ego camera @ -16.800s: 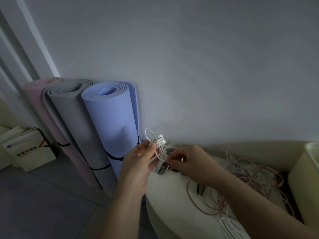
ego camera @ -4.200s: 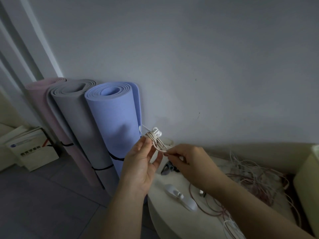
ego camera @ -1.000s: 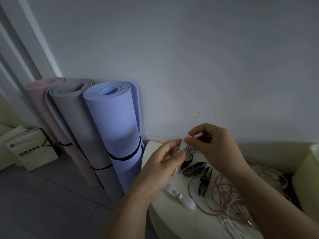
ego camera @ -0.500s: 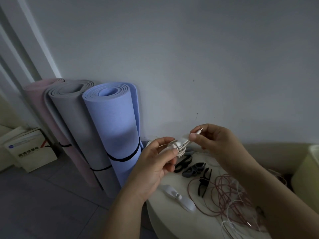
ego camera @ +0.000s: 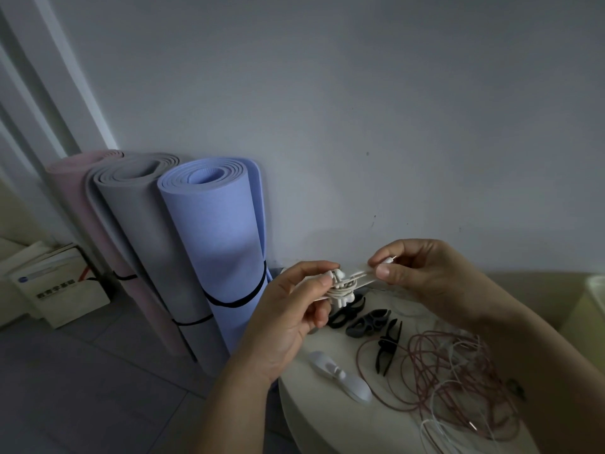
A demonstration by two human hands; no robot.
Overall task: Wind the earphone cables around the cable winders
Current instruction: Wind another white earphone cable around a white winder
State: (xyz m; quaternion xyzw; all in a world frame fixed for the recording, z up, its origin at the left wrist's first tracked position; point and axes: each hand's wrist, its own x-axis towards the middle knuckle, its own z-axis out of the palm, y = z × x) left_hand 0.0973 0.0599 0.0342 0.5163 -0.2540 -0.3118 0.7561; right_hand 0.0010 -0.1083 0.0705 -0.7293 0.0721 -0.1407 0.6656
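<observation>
My left hand (ego camera: 288, 317) grips one end of a white cable winder (ego camera: 362, 278), thumb and fingers curled round it. The white earphone cable (ego camera: 340, 290) sits wound in a tight bundle round the winder's middle, just past my left fingertips, with the earbuds poking out of it. My right hand (ego camera: 425, 280) pinches the cable's plug (ego camera: 389, 259) between thumb and forefinger, right at the winder's other end. Both hands are held up off the table (ego camera: 307, 421). Below the gap between them three black winders (ego camera: 370, 324) lie on the table close together. Another white winder (ego camera: 340, 376) lies nearer to me, just right of my left wrist. Under my right forearm spreads a loose reddish cable tangle (ego camera: 451, 371), with a thin white cable (ego camera: 437, 430) looping across its near edge. Off to the left of my left hand, a blue mat (ego camera: 216, 244), a grey mat (ego camera: 140, 224) and a pink mat (ego camera: 82, 178) stand rolled against the wall.
</observation>
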